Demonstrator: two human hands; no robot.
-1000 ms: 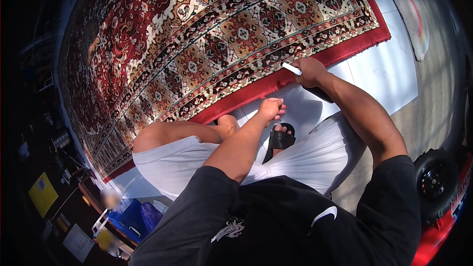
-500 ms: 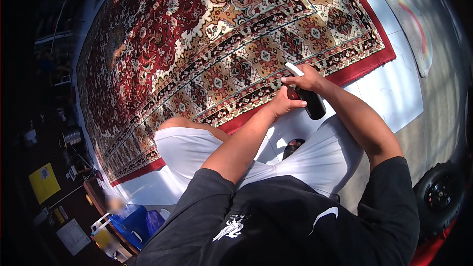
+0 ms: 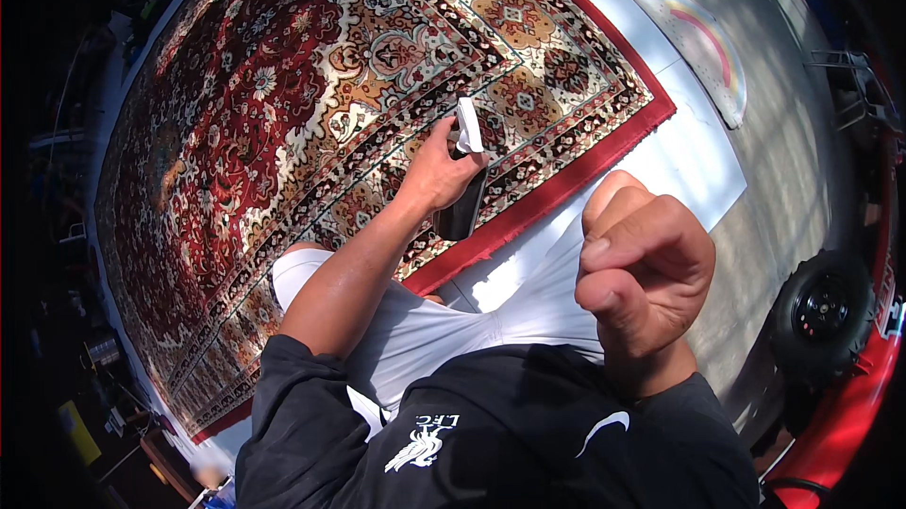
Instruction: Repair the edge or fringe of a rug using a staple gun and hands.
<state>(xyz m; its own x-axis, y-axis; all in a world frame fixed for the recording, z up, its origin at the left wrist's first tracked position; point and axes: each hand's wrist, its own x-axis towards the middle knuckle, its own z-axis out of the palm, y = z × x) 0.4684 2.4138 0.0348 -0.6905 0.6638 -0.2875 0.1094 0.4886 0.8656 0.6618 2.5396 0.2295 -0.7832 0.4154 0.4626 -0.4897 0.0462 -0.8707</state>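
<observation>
My left hand (image 3: 436, 174) is closed around a dark spray bottle (image 3: 459, 216) with a white spray head (image 3: 468, 127). The bottle is tilted slightly over the rug's patterned border, its white head pointing away from me. Beneath it spreads a large red, cream and brown patterned rug (image 3: 262, 84) with a plain red edge. My right hand (image 3: 651, 268) is raised close to the camera, off the bottle. Its fingers are curled in, with the thumb tip near the index fingertip and nothing visible between them.
White flooring (image 3: 651, 165) borders the rug. Beyond it, on grey floor, lies a half-round mat with a rainbow (image 3: 694, 51). To my right stand a black wheel (image 3: 819, 313) and a red vehicle body (image 3: 845, 405). Dark clutter lines the left side.
Both hands were at the bottle earlier. My right hand has let go and come up toward me, while the left now grips the bottle further left. The view has shifted too.
</observation>
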